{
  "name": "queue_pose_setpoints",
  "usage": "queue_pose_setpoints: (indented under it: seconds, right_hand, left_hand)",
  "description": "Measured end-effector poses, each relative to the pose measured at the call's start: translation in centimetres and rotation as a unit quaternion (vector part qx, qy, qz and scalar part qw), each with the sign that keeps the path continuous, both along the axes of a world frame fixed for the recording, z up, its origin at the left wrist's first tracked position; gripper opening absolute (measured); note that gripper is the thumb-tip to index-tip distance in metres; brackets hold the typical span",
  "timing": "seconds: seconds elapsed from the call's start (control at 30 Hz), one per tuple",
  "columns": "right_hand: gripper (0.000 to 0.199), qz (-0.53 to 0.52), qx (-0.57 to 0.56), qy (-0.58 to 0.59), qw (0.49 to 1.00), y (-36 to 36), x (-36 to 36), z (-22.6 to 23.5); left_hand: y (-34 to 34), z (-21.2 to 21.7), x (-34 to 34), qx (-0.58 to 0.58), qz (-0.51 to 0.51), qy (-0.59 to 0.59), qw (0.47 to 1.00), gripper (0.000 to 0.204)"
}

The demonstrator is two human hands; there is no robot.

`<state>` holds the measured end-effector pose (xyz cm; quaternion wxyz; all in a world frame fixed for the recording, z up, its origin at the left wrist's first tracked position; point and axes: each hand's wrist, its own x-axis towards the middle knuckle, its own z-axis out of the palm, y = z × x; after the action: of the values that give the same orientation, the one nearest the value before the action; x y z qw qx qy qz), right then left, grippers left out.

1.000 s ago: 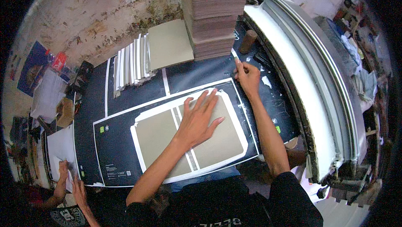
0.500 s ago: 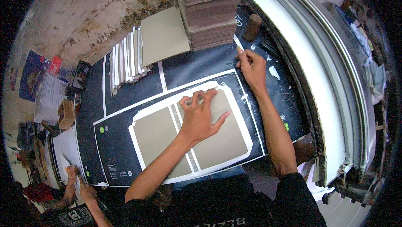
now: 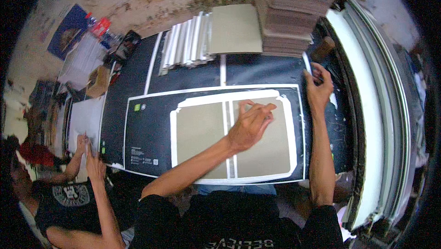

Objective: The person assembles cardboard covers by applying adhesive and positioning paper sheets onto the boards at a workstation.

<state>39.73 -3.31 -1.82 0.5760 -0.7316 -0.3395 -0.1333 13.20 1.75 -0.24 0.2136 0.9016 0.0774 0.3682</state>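
Note:
My left hand (image 3: 251, 127) hovers over or rests on the right-hand grey board (image 3: 264, 155), its bent fingers loosely apart and somewhat blurred, with nothing seen in them. The left-hand grey board (image 3: 200, 132) lies beside it, a narrow strip (image 3: 230, 157) running between the two. Both sit on a white-bordered sheet with folded-looking edges (image 3: 173, 129), which is on a dark printed sheet (image 3: 147, 134). At the right edge of the dark surface, my right hand (image 3: 320, 88) has its fingers curled together beside a white line. Whatever they may pinch is hidden.
Stacked brown-grey boards (image 3: 291, 17) rise at the back, next to a loose board (image 3: 236, 28) and a row of white-edged pieces (image 3: 186, 42). A dark cylinder (image 3: 323, 49) stands near a long white-and-metal machine (image 3: 363, 111). A co-worker's hands (image 3: 89, 152) work over white paper at left.
The view has shifted, so the scene sits farther right. My left hand's spread fingers have drawn closer together over the board. My right hand remains at the right side, its fingers turned slightly.

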Motion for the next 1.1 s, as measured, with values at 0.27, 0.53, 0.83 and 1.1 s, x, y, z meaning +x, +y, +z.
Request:
queue_pose_setpoints:
  seconds: [0.27, 0.53, 0.83, 1.1]
  right_hand:
    - [0.023, 0.031, 0.008, 0.082, 0.996, -0.3, -0.1, 0.2]
    - [0.021, 0.053, 0.013, 0.075, 0.996, -0.4, -0.4, 0.3]
    - [0.034, 0.162, -0.110, -0.135, 0.971, -0.3, -4.8, 2.8]
    - [0.075, 0.542, -0.301, -0.329, 0.713, 2.8, -19.8, 5.6]
  left_hand:
    - [-3.6, 3.8, -6.3, -0.241, -0.010, 0.007, 0.970, 0.032]
    - [-4.6, 3.9, -11.1, -0.208, 0.087, 0.001, 0.974, 0.015]
    - [-7.4, 3.3, -20.8, -0.208, 0.388, -0.002, 0.898, 0.016]
    - [-12.3, -1.6, -28.2, -0.554, 0.437, -0.013, 0.709, 0.064]
